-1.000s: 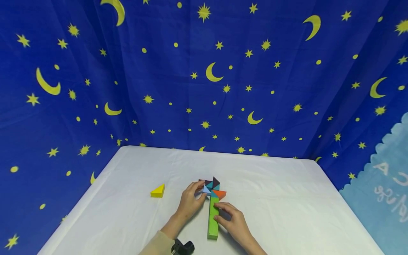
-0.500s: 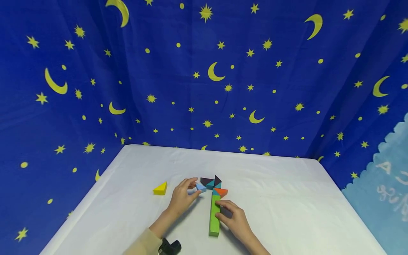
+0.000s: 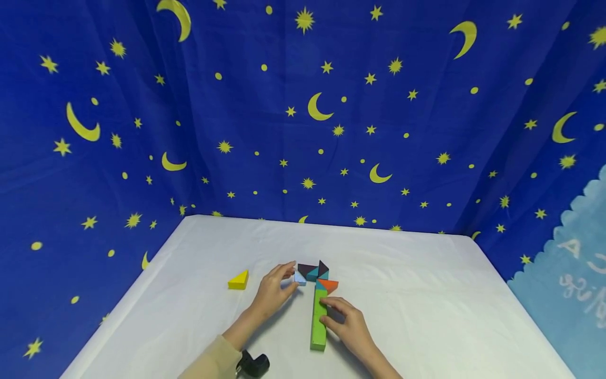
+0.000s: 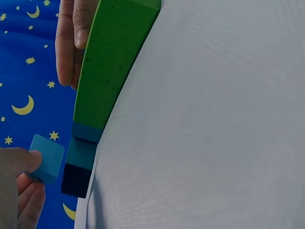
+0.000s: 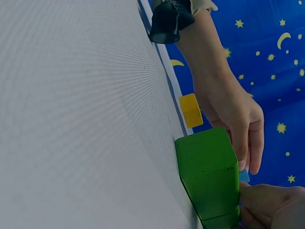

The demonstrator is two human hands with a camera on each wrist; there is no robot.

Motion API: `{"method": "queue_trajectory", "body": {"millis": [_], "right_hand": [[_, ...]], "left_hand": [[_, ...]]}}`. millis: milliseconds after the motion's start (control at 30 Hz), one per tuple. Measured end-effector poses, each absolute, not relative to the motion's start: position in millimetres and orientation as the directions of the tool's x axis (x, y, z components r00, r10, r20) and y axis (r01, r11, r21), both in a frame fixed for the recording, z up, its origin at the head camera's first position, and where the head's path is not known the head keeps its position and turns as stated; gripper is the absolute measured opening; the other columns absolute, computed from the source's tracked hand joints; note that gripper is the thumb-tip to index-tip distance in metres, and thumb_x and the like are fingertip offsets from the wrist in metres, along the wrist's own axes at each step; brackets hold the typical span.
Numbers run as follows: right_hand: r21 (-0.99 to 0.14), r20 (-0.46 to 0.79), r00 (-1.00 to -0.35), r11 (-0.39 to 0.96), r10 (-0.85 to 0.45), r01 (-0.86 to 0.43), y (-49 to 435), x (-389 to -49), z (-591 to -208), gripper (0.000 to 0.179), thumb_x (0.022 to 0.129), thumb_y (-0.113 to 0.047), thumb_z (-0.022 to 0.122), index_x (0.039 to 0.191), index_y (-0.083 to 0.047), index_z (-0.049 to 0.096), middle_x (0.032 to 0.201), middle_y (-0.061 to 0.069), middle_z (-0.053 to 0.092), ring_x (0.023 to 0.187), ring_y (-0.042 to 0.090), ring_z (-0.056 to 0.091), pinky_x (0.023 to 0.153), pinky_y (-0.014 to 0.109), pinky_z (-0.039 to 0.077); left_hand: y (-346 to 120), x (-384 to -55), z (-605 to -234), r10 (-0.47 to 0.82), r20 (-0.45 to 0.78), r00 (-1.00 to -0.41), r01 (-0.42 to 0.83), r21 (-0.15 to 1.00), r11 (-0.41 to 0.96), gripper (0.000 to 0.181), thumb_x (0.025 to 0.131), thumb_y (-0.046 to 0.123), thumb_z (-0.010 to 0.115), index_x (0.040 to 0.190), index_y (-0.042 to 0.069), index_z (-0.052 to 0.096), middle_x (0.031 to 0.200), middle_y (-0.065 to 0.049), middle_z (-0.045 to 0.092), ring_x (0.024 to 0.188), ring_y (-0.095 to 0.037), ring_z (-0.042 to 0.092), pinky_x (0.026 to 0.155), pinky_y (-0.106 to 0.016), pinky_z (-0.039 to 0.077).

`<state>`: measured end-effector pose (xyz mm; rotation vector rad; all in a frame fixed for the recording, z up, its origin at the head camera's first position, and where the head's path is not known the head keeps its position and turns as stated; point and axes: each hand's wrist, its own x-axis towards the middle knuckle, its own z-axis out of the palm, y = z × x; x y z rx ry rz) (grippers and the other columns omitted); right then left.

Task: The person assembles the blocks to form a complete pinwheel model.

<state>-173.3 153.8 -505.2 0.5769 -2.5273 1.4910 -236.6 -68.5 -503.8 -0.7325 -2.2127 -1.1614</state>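
My left hand (image 3: 272, 296) pinches a light-blue triangular block (image 3: 300, 279) between thumb and fingers, left of a row of joined blocks; a gap separates it from the row. The left wrist view shows this light-blue block (image 4: 47, 160) from its side. My right hand (image 3: 350, 326) touches the right side of a long green bar (image 3: 319, 321) with thumb and fingertips on that one side. Beyond the bar's far end sit a teal-and-orange piece (image 3: 329, 286) and teal and dark triangular blocks (image 3: 323, 268). In the right wrist view, a seam crosses the green bar (image 5: 207, 162).
A yellow triangular block (image 3: 239, 280) lies alone to the left on the white-covered table (image 3: 416, 295). A black device (image 3: 254, 364) is by the left wrist. Blue star-patterned cloth (image 3: 265, 116) stands behind and at the sides.
My left hand has drawn the light-blue block left, away from the joined blocks, then turned it slightly in the fingers. The right hand stays at the green bar.
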Motion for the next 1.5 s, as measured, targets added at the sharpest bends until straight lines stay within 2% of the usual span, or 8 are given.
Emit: {"method": "queue_trajectory", "body": {"millis": [200, 367, 667, 833, 1000, 1133, 1300, 1500], "right_hand": [[-0.807, 0.310, -0.917, 0.440, -0.252, -0.394, 155, -172, -506, 0.036, 0.081, -0.024, 0.075, 0.114, -0.011, 0.067, 0.114, -0.002, 0.064, 0.108, 0.022, 0.059, 0.094, 0.036, 0.046], [-0.821, 0.313, -0.916, 0.414, -0.249, -0.393, 154, -173, -507, 0.036, 0.080, -0.021, 0.076, 0.114, -0.011, 0.067, 0.114, -0.002, 0.064, 0.108, 0.022, 0.059, 0.094, 0.034, 0.047], [-0.825, 0.310, -0.917, 0.408, -0.250, -0.390, 153, -175, -506, 0.037, 0.080, -0.020, 0.076, 0.114, -0.011, 0.067, 0.114, -0.001, 0.064, 0.108, 0.021, 0.059, 0.093, 0.033, 0.047], [-0.826, 0.295, -0.922, 0.417, -0.251, -0.378, 155, -175, -502, 0.037, 0.081, -0.024, 0.074, 0.115, -0.012, 0.066, 0.116, -0.001, 0.064, 0.110, 0.022, 0.058, 0.094, 0.035, 0.046], [-0.829, 0.288, -0.923, 0.416, -0.253, -0.373, 155, -175, -502, 0.038, 0.081, -0.026, 0.074, 0.116, -0.012, 0.066, 0.117, -0.001, 0.063, 0.111, 0.022, 0.058, 0.095, 0.036, 0.046], [-0.825, 0.292, -0.923, 0.422, -0.252, -0.376, 156, -175, -503, 0.038, 0.081, -0.025, 0.074, 0.116, -0.013, 0.066, 0.116, -0.002, 0.063, 0.110, 0.022, 0.058, 0.094, 0.036, 0.046], [-0.817, 0.295, -0.923, 0.435, -0.246, -0.377, 155, -175, -503, 0.037, 0.081, -0.023, 0.075, 0.115, -0.011, 0.066, 0.115, -0.001, 0.064, 0.109, 0.022, 0.059, 0.094, 0.037, 0.046], [-0.820, 0.289, -0.926, 0.437, -0.244, -0.371, 155, -175, -504, 0.037, 0.081, -0.025, 0.075, 0.115, -0.012, 0.067, 0.116, -0.002, 0.064, 0.109, 0.022, 0.059, 0.095, 0.038, 0.046]], "left_hand": [[-67, -236, -506, 0.282, 0.604, -0.746, 0.658, 0.600, 0.454, 0.051, 0.076, -0.003, 0.075, 0.123, -0.006, 0.056, 0.104, -0.015, 0.064, 0.092, -0.025, 0.065, 0.081, -0.035, 0.053], [-67, -239, -504, 0.348, 0.567, -0.747, 0.663, 0.592, 0.458, 0.049, 0.080, -0.001, 0.072, 0.125, -0.005, 0.054, 0.107, -0.014, 0.063, 0.094, -0.025, 0.065, 0.082, -0.033, 0.053], [-71, -245, -506, 0.490, 0.396, -0.777, 0.619, 0.622, 0.479, 0.045, 0.087, 0.002, 0.065, 0.130, -0.003, 0.052, 0.114, -0.012, 0.062, 0.098, -0.022, 0.063, 0.087, -0.032, 0.051], [-68, -245, -506, 0.468, 0.420, -0.778, 0.621, 0.630, 0.466, 0.043, 0.088, 0.003, 0.065, 0.128, -0.004, 0.053, 0.112, -0.012, 0.062, 0.099, -0.023, 0.063, 0.086, -0.033, 0.051], [-59, -242, -505, 0.376, 0.495, -0.784, 0.619, 0.579, 0.530, 0.047, 0.085, 0.020, 0.072, 0.123, -0.003, 0.056, 0.100, -0.007, 0.062, 0.091, -0.020, 0.061, 0.081, -0.035, 0.051], [-52, -241, -503, 0.347, 0.492, -0.798, 0.594, 0.547, 0.590, 0.058, 0.079, 0.030, 0.077, 0.122, -0.002, 0.054, 0.095, -0.003, 0.056, 0.086, -0.016, 0.055, 0.078, -0.034, 0.049], [-50, -242, -504, 0.356, 0.453, -0.818, 0.568, 0.535, 0.625, 0.056, 0.077, 0.022, 0.079, 0.122, -0.001, 0.054, 0.094, 0.000, 0.054, 0.084, -0.013, 0.051, 0.078, -0.032, 0.047], [-53, -243, -504, 0.383, 0.437, -0.814, 0.579, 0.554, 0.599, 0.051, 0.080, 0.011, 0.075, 0.125, 0.001, 0.054, 0.099, -0.002, 0.061, 0.092, -0.016, 0.055, 0.083, -0.035, 0.048]]}}
